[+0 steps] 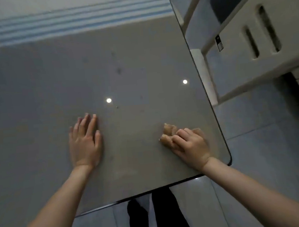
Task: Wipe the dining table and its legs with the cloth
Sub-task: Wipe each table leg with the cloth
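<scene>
The dining table [131, 64] has a glossy grey top that fills most of the view, with its rounded near right corner at the lower right. My left hand [85, 142] lies flat on the top, fingers straight and spread. My right hand [189, 142] rests near the right edge with its fingers curled round a small bunched beige cloth [167, 135], which sticks out past the fingers and touches the table. The table legs are hidden under the top.
A white chair [247, 37] with a slotted back stands right of the table, close to its edge. Grey floor tiles [274, 147] lie to the right and below. My dark-clothed legs [163, 217] show under the near edge. Two ceiling lights reflect in the tabletop.
</scene>
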{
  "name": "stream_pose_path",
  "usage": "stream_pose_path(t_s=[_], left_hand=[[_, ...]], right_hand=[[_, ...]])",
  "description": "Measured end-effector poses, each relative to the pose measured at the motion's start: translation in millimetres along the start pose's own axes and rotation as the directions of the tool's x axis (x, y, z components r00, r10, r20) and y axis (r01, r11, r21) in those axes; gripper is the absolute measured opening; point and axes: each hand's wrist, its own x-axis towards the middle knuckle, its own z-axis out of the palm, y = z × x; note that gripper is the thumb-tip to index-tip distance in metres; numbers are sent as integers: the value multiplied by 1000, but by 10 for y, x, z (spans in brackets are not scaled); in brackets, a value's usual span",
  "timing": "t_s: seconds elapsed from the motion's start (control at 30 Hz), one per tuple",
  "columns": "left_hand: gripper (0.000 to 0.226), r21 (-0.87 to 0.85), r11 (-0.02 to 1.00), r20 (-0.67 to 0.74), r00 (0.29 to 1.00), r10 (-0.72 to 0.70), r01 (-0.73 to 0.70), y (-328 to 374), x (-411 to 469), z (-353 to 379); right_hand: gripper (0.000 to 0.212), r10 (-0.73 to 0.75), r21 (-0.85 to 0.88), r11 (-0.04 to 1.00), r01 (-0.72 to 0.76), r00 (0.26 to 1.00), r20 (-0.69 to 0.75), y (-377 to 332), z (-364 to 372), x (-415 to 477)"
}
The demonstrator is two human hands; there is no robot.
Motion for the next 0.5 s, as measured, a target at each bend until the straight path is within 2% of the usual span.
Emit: stream_pose_path(t_s=[0.17,0.5], left_hand=[[53,-47,999,-23,1000,-12,11,14,15,5],[53,-39,998,7,999,-41,41,31,45,-29]], right_hand=[[17,-59,-25,998,58,998,-20,353,96,708],[23,-17,-62,998,14,999,-42,961,333,2221]])
